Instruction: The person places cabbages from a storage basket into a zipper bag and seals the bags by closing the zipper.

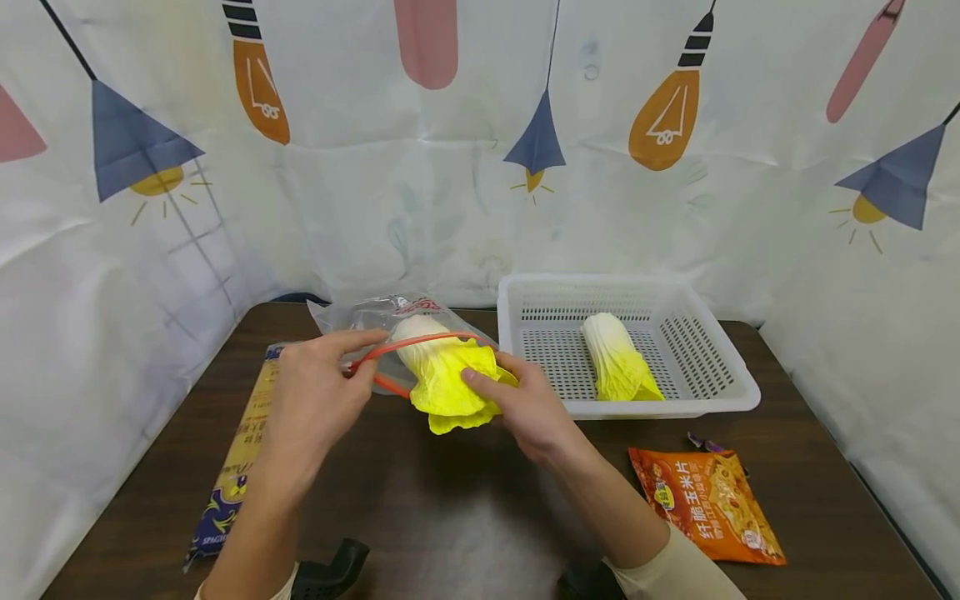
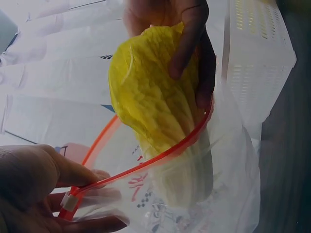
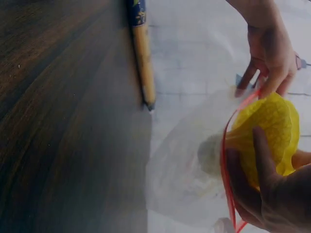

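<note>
A napa cabbage (image 1: 450, 387) with yellow leaves and a white base is partly inside a clear zip bag (image 1: 360, 315) with a red slider edge. My right hand (image 1: 528, 406) grips the leafy end, thumb on top. The white base points into the bag's mouth, as the left wrist view shows with the cabbage (image 2: 160, 97). My left hand (image 1: 322, 392) pinches the red rim (image 2: 141, 167) at one corner, close to the white slider (image 2: 69, 201). Between the two hands the bag mouth is spread wide.
A white perforated basket (image 1: 731, 400) stands at the back right, with a second napa cabbage (image 1: 618, 358) lying in it. An orange snack packet (image 1: 708, 507) lies at the right, a small purple wrapper (image 1: 705, 443) behind it. A yellow and blue spaghetti pack (image 1: 232, 471) lies on the left.
</note>
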`<act>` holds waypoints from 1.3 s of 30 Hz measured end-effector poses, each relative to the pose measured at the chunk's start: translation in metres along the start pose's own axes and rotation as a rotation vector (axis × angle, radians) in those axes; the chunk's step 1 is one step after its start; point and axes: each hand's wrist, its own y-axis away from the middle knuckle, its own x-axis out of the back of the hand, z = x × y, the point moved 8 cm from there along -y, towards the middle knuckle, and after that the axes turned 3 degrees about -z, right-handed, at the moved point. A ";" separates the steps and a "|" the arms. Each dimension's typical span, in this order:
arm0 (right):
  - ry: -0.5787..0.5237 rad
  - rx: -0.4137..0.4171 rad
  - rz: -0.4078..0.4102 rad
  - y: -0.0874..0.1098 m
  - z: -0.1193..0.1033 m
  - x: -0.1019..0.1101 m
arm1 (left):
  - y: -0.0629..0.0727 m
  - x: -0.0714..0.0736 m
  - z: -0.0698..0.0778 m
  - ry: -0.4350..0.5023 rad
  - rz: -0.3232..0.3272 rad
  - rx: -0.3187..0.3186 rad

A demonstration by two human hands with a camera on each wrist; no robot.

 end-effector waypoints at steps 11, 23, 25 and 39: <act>0.743 0.325 0.288 0.009 -0.039 -0.010 | -0.001 0.000 0.005 -0.030 -0.048 -0.076; 1.252 0.596 0.359 0.009 -0.056 -0.042 | -0.002 0.003 0.004 -0.023 -0.048 -0.118; 1.323 0.621 0.355 0.008 -0.055 -0.047 | -0.002 0.005 0.003 -0.020 -0.035 -0.130; 1.559 0.662 0.278 -0.005 -0.042 -0.069 | -0.002 0.013 -0.001 -0.066 -0.025 -0.172</act>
